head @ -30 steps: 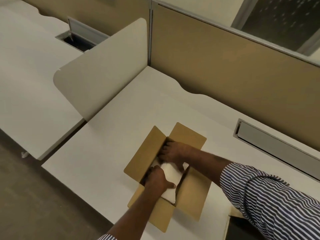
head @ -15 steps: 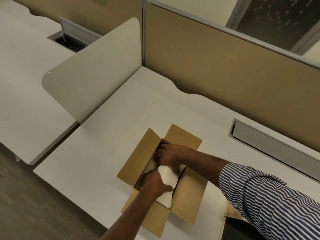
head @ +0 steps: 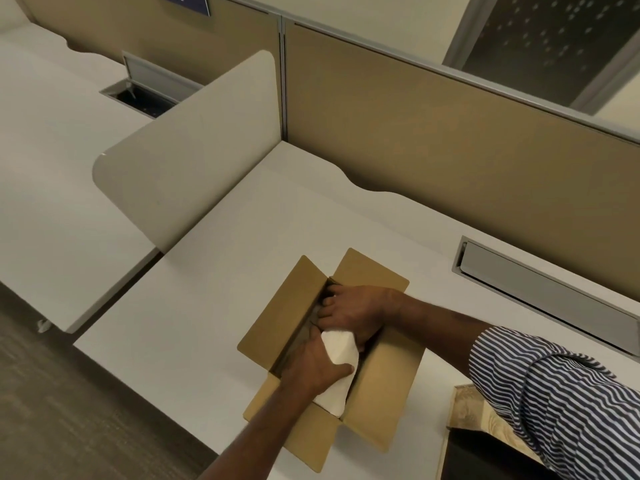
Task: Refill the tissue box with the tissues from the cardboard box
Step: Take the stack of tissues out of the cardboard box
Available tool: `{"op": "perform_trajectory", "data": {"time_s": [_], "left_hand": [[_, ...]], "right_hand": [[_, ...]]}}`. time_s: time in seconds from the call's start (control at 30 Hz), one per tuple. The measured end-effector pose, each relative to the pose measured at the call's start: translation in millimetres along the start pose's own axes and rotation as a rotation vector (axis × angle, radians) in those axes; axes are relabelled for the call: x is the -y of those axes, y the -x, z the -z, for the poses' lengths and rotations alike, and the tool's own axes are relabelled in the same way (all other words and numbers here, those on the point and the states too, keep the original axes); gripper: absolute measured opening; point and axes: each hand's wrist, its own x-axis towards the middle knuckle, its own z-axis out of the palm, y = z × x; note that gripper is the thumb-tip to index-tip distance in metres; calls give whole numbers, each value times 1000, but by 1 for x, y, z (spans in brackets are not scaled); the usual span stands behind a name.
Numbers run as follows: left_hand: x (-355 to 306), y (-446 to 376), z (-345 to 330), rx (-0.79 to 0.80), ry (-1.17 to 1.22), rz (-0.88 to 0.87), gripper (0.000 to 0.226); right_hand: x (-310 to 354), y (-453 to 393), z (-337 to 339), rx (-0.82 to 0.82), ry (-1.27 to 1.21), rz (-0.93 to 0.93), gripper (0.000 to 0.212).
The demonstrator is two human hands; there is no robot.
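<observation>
An open brown cardboard box sits near the front edge of the white desk, its flaps spread outward. Inside it lies a white stack of tissues, bent upward in the middle. My left hand grips the stack's near part, thumb across its top. My right hand holds the far end, fingers curled down into the box. A patterned beige box, possibly the tissue box, shows partly under my right sleeve at the lower right.
A cream divider panel stands at the desk's left side. A tan partition wall runs along the back. A grey cable tray lid is set into the desk at right. Floor lies below the front edge.
The tissue stack has risen and bowed upward between both hands. My head has shifted slightly, so the scene sits a little differently in view.
</observation>
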Motion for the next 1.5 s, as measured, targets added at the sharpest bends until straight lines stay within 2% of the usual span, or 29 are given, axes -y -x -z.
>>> {"op": "perform_trajectory", "data": {"time_s": [0.13, 0.3, 0.4, 0.5, 0.6, 0.7, 0.8, 0.93, 1.0, 1.2, 1.4, 1.5], "left_hand": [[-4, 7, 6, -58, 135, -52, 112], [-2, 7, 28, -134, 485, -75, 72], [-6, 11, 41, -97, 480, -96, 62], [-15, 18, 49, -35, 380, -168, 67], [-19, 21, 53, -64, 352, -209, 71], [-18, 24, 53, -118, 405, -212, 60], [-12, 23, 49, -169, 538, -162, 49], [-2, 21, 52, -156, 840, -79, 65], [1, 22, 57, -148, 885, -90, 71], [0, 27, 68, -140, 784, -177, 66], [-11, 45, 78, -127, 522, -240, 37], [-19, 58, 87, -178, 415, -300, 44]], "right_hand": [[3, 5, 4, -59, 12, 56, 68], [4, 8, 0, -158, 58, 83, 75], [0, 10, 3, -111, 89, 61, 77], [-5, 12, 11, -93, 109, 55, 74], [-9, 19, 17, -153, 142, 57, 76], [-8, 24, 19, -235, 173, 67, 73], [-4, 25, 14, -277, 225, 62, 68], [-1, 24, 6, -305, 241, 63, 61], [0, 24, 4, -309, 242, 57, 61], [-3, 30, 10, -335, 231, 43, 74], [2, 40, 25, -363, 216, -7, 87], [5, 47, 37, -331, 183, -52, 87]]}}
